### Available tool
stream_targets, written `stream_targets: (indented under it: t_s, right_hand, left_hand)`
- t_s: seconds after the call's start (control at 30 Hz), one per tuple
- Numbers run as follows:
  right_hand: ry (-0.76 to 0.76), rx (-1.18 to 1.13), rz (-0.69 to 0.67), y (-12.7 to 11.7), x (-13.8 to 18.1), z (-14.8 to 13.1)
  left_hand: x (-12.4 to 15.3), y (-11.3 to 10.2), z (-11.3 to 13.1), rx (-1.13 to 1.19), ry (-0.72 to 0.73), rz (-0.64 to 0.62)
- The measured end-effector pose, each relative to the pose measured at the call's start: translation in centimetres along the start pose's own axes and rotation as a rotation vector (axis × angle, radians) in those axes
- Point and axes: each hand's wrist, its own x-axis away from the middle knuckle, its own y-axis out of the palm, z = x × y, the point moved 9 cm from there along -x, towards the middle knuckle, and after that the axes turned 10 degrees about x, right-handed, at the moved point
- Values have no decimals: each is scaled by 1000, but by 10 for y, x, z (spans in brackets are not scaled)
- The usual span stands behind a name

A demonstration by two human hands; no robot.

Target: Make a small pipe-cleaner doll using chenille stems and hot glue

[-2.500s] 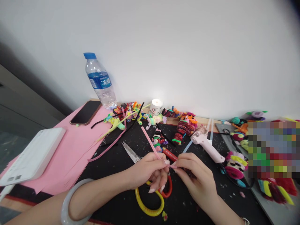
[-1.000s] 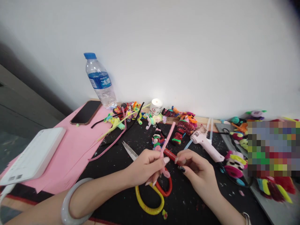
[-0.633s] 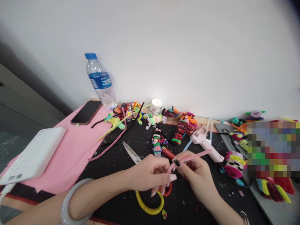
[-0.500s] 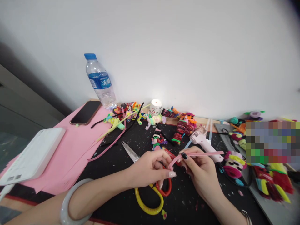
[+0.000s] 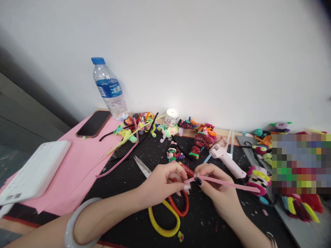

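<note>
A pink pipe cleaner [image 5: 230,184] runs between my two hands, its long free end stretching out to the right. My left hand [image 5: 165,182] pinches its short left end between thumb and fingers. Close beside it, my right hand [image 5: 219,193] grips the strip between thumb and forefinger. Under my left hand lie scissors [image 5: 164,225] with one yellow and one red handle loop, blades partly open toward the upper left. A white hot glue gun [image 5: 227,160] rests just beyond my right hand.
Small fuzzy dolls [image 5: 203,141] line the wall. A water bottle [image 5: 110,89] leans there, near a phone [image 5: 93,124]. Pink paper [image 5: 74,165] and a white device [image 5: 36,170] lie left. A white candle-like cup [image 5: 171,118] stands behind. More dolls sit on a grey board [image 5: 287,215].
My hands have come closer together on the pipe cleaner. Its loop at the left end is now drawn flatter, and the free end has tilted downward to the right.
</note>
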Motion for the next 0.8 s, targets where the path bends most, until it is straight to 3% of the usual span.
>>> stream_targets:
  t_s: [0.2,0.47,0.8]
  right_hand:
    - [-8,78,-71,7,1,-5]
    - [-6,43,-51,6,0,-2]
    - [-48,17,-53,6,0,-6]
  left_hand:
    - [1,2,1,-58,18,-15]
    - [1,-9,5,-138,84,80]
    - [5,-20,16,-51,152,204]
